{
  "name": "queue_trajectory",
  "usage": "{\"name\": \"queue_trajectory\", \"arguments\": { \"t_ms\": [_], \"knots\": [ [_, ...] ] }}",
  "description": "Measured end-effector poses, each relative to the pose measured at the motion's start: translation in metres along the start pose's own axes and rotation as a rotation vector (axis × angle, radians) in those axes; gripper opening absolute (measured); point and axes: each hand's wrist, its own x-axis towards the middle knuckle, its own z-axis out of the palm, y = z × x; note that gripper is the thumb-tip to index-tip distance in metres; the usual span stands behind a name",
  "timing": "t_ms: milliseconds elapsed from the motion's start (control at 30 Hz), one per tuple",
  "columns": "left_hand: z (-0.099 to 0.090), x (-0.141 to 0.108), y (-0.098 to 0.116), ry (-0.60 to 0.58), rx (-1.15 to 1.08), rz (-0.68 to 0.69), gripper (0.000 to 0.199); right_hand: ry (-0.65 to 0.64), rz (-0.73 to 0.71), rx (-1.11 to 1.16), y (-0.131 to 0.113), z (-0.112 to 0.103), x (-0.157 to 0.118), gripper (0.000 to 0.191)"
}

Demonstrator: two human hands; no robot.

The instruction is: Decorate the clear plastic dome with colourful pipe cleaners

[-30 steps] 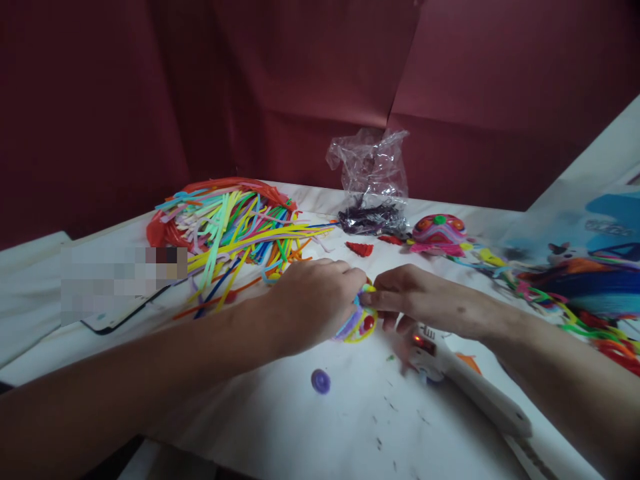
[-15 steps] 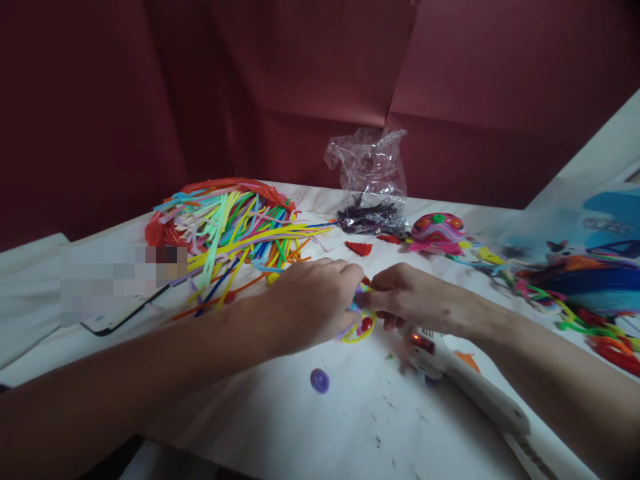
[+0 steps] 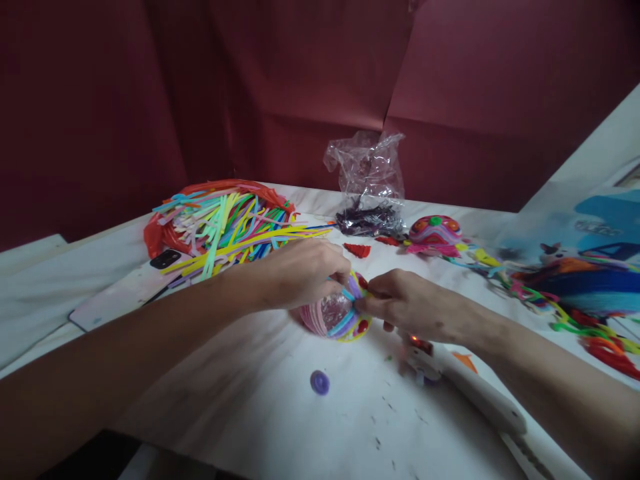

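A round craft piece [image 3: 336, 316] sits between my hands, a clear dome partly covered with pink, blue, purple and yellow pipe cleaners and red dots. Over its top left edge, my left hand [image 3: 314, 272] is closed with curled fingers on it. My right hand [image 3: 407, 303] pinches at its right edge; the fingertips partly hide what they press. A white glue gun [image 3: 465, 387] with a glowing red light lies below my right forearm. Nearer to me is a small purple coiled disc [image 3: 320, 383].
At the back left, loose pipe cleaners [image 3: 235, 230] spill from a red bag beside a phone [image 3: 117, 290]. A clear bag [image 3: 370, 193] with dark strands stands behind. A finished-looking decorated dome [image 3: 435, 235] and more colourful pipe cleaners [image 3: 575, 293] lie to the right, with red felt-like pieces [image 3: 357, 250].
My left hand has moved left and slightly up. The craft piece has tilted, so its clear dome and pink stripes now show. My right hand stays almost in place.
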Motion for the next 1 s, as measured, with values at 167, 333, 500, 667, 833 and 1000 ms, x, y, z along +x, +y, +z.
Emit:
{"name": "queue_trajectory", "arguments": {
  "t_ms": [167,333,500,667,833,1000],
  "knots": [
    [0.0,0.006,0.003,-0.024,0.118,0.042,0.015,-0.006,-0.023,-0.073,-0.002,0.0,-0.003,0.028],
    [0.003,0.006,0.003,0.018,0.1,0.098,0.013,-0.011,-0.022,-0.106,-0.002,0.001,-0.004,0.029],
    [-0.002,0.005,0.004,0.056,-0.08,-0.053,0.013,0.002,-0.036,-0.105,-0.001,0.001,-0.006,0.029],
    [-0.007,0.003,0.002,0.003,-0.184,-0.246,0.02,0.013,-0.096,-0.085,0.004,0.002,-0.004,0.023],
    [-0.008,0.0,-0.002,-0.047,-0.181,-0.184,0.021,0.015,-0.12,-0.044,0.005,0.002,-0.002,0.021],
    [-0.004,-0.007,-0.007,-0.103,-0.362,-0.244,0.024,0.01,-0.161,0.049,0.011,0.002,-0.001,0.015]
  ]
}}
